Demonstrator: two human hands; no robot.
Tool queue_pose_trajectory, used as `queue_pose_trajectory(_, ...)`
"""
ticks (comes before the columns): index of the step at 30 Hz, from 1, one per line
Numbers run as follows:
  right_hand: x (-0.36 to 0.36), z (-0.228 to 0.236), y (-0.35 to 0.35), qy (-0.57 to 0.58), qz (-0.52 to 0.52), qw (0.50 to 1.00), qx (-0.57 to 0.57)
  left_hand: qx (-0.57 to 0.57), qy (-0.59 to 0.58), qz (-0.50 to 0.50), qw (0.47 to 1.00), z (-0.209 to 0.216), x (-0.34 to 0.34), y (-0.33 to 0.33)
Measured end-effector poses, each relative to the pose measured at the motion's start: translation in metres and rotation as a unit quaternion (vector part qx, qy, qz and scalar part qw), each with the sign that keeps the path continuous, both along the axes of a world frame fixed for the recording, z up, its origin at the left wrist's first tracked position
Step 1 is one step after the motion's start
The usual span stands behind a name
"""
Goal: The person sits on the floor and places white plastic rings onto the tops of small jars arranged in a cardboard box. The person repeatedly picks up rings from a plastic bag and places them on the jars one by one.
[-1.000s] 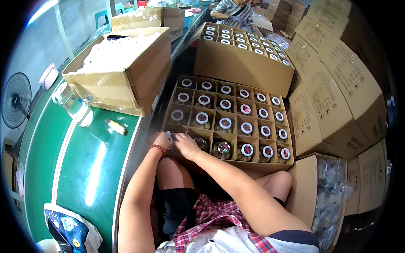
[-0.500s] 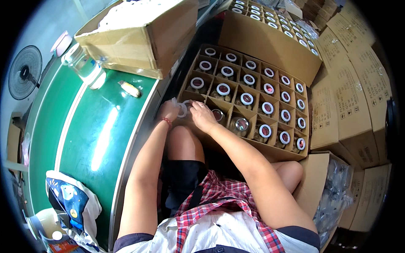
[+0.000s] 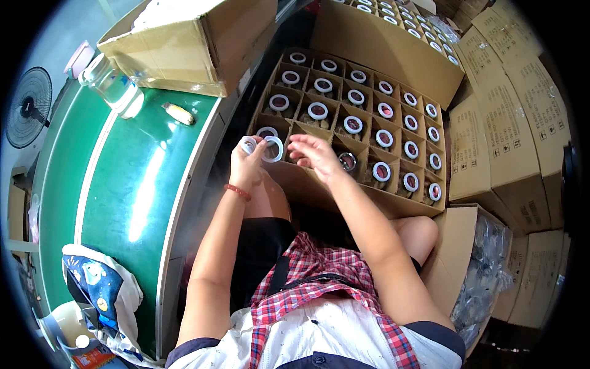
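Note:
My left hand [image 3: 244, 167], a red bead bracelet on its wrist, pinches white plastic rings [image 3: 281, 149] over the near left corner of a divided carton [image 3: 396, 211]. To its right my right hand [image 3: 315, 156] hovers above the near row, fingers apart and nothing visible in them. Glass jars stand upright in the compartments, most topped by a white ring, such as the jar [image 3: 381, 171] right of that hand. A jar without a ring [image 3: 347, 162] stands beside my right hand. Just beyond the held rings, another white ring [image 3: 267, 131] sits in the corner compartment. My right hand hides part of the row.
Behind stands a second carton [image 3: 381, 58] of ringed jars. Closed cartons [image 3: 513, 129] are stacked at right, above an open box of clear plastic bags [image 3: 482, 277]. On the green table [image 3: 117, 203] are a water bottle [image 3: 117, 89], an open carton [image 3: 160, 61] and a cloth bag [image 3: 101, 289].
My right hand has moved rightward, away from my left hand, and its fingers have opened. A white ring now shows in the corner compartment. The view has shifted slightly.

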State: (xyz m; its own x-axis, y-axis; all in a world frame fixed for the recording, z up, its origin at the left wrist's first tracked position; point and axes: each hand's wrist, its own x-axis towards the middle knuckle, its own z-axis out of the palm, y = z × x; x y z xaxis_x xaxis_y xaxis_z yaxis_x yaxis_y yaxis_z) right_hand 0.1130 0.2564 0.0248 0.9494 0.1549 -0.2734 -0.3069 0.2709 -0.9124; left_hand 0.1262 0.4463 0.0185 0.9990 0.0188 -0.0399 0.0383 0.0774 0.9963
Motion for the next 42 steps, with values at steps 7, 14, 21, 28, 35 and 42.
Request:
queue_pose_trajectory(7,-0.011,0.005,-0.003,0.018,0.114,0.990,-0.081,-0.025,-0.038,-0.015,0.999,-0.021,-0.017,-0.025)
queue_pose_trajectory(14,0.017,-0.030,-0.040,-0.346,-0.100,0.812,-0.459,-0.192,0.075,0.034,0.978,-0.008,-0.030,-0.019)
queue_pose_trajectory(21,-0.010,-0.027,-0.041,-0.369,0.087,0.598,-0.706,-0.210,0.130,0.022,0.969,-0.011,-0.059,-0.015)
queue_pose_trajectory(28,-0.008,-0.027,-0.057,-0.405,0.143,0.603,-0.672,0.078,-0.125,-0.045,0.988,-0.031,-0.019,-0.040)
queue_pose_trajectory(35,-0.010,-0.038,-0.054,-0.381,0.121,0.583,-0.707,0.435,-0.201,-0.077,0.875,-0.033,0.012,-0.077)
queue_pose_trajectory(42,-0.022,-0.050,-0.071,-0.402,0.030,0.630,-0.664,0.481,-0.200,-0.078,0.850,-0.029,0.009,-0.079)
